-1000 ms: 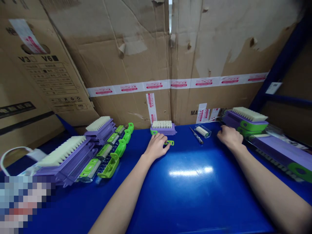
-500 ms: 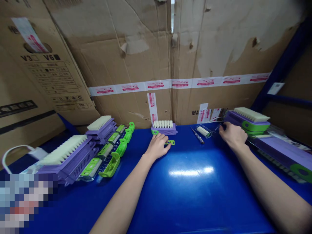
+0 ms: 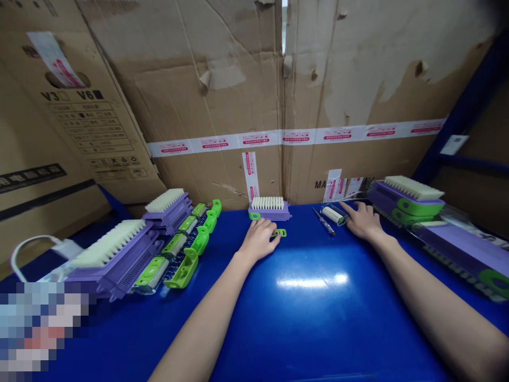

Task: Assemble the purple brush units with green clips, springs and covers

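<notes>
My left hand (image 3: pixel 259 240) has its thumb and fingertips closed on one end of a small flat green plastic piece (image 3: pixel 282 232) lying on the blue table. Just behind that hand stands a purple brush (image 3: pixel 270 213) with cream bristles on top and a green end. My right hand (image 3: pixel 362 220) is low over the table with its fingers apart and the index finger stretched out. Close to its left lies a clear plastic case with a cream bar (image 3: pixel 333 215) in it. A slim screwdriver (image 3: pixel 324 222) rests between the two hands. What lies under the right palm is hidden.
Purple brushes (image 3: pixel 119 254) stand stacked at the left, beside rows of green-ended parts (image 3: pixel 175 245) and green caps (image 3: pixel 185 269). More purple brushes (image 3: pixel 413 199) are stacked at the right. Cardboard (image 3: pixel 222 106) walls the back. A white cable (image 3: pixel 16 254) curves at far left.
My right hand has moved left, from beside the right-hand brush stack to the clear case, and its fingers have spread. My left hand stays on the green piece.
</notes>
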Action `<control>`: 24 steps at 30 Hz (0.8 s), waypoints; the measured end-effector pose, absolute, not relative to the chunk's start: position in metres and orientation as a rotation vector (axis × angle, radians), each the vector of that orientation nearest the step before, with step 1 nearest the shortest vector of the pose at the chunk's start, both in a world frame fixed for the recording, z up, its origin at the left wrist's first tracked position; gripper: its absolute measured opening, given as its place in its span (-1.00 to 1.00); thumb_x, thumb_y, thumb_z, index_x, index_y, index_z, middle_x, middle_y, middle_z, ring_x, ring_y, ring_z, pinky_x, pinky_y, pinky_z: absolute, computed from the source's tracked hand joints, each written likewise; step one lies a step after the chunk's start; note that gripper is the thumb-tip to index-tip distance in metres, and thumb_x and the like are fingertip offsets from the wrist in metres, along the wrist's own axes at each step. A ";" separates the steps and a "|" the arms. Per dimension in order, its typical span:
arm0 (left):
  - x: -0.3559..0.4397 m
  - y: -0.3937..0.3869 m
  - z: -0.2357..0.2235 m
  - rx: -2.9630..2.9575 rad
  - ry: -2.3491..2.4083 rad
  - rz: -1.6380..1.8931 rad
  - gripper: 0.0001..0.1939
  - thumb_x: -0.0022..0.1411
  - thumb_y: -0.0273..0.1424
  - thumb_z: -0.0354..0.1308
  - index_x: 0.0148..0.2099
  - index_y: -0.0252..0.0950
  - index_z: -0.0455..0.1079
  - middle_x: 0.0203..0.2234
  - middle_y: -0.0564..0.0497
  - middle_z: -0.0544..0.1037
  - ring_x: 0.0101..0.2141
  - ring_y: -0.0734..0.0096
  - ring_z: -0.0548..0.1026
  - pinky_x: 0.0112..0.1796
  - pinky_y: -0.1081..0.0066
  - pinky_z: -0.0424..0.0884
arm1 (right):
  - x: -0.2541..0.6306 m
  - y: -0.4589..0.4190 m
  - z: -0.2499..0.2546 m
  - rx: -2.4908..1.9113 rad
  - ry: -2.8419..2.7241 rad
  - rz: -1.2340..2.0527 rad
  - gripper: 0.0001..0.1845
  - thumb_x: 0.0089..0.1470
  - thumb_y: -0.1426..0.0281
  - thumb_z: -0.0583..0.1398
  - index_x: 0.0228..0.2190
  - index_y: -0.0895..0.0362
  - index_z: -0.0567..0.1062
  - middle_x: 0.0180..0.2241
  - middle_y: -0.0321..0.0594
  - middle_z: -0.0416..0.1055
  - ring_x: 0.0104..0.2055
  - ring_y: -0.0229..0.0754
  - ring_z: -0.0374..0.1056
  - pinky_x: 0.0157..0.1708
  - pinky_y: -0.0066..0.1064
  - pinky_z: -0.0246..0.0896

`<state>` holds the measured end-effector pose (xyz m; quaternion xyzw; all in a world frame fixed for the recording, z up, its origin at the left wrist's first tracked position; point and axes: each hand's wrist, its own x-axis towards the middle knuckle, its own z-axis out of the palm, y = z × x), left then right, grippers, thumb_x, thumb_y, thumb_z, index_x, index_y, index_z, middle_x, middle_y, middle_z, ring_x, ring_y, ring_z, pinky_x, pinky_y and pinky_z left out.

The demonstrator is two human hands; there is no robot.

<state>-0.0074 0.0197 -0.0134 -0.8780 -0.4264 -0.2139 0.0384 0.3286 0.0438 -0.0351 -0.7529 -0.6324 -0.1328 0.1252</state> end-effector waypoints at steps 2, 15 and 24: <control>-0.007 0.019 -0.013 -2.695 -1.309 -0.658 -0.84 0.22 -0.31 0.06 -0.37 -0.27 0.34 -0.38 -0.03 0.48 -0.26 0.27 0.37 -0.19 0.26 0.22 | 0.331 0.046 -0.039 -2.175 -1.869 -0.398 -0.44 0.13 0.31 -0.05 0.17 -0.03 0.21 0.17 0.06 0.12 0.14 0.22 0.09 -0.04 0.09 0.14; -0.007 0.019 -0.014 -2.698 -1.334 -0.676 -0.85 0.22 -0.32 0.06 -0.38 -0.26 0.33 -0.39 -0.03 0.48 -0.26 0.27 0.38 -0.21 0.27 0.22 | 0.325 0.055 -0.041 -2.063 -1.974 -0.346 -0.40 0.16 0.29 -0.12 0.22 0.14 0.08 0.26 -0.09 0.05 0.29 0.02 -0.07 0.18 0.09 -0.08; -0.007 0.020 -0.015 -2.692 -1.348 -0.684 -0.85 0.21 -0.32 0.07 -0.38 -0.26 0.32 -0.39 -0.01 0.47 -0.27 0.30 0.38 -0.20 0.29 0.23 | 0.321 0.055 -0.031 -2.028 -1.931 -0.417 -0.48 0.08 0.38 -0.07 0.06 0.21 0.32 0.01 0.01 0.39 0.11 0.09 0.17 0.07 0.07 0.01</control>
